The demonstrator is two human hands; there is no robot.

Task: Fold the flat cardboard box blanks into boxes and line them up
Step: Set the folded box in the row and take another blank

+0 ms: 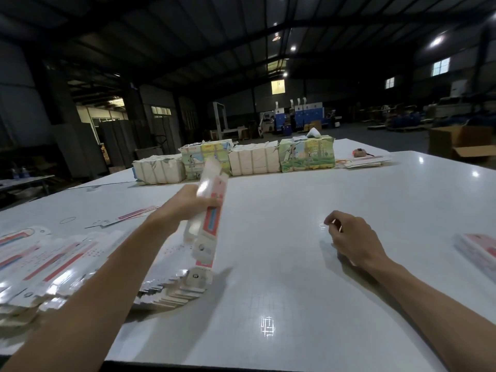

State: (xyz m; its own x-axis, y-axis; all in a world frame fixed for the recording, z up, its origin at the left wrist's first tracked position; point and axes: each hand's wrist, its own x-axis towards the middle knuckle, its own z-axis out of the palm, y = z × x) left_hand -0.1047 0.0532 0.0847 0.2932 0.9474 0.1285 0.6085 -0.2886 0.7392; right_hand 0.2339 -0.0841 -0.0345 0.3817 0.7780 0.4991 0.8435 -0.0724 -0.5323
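My left hand [185, 202] grips a long flat box blank [208, 226], white with red and blue print, held nearly upright with its lower end near the table. Below and left of it lies a fanned pile of flat blanks [53, 267]. My right hand [351, 237] hovers over the white table [295, 264] to the right, fingers curled, with nothing visible in it. At the right edge lies a box with the same red print [480, 251].
Wrapped bundles of packed blanks [252, 158] stand in a row at the table's far side. A single flat blank [126, 217] lies left of centre, and a few more [365, 161] far right. A dim warehouse lies behind.
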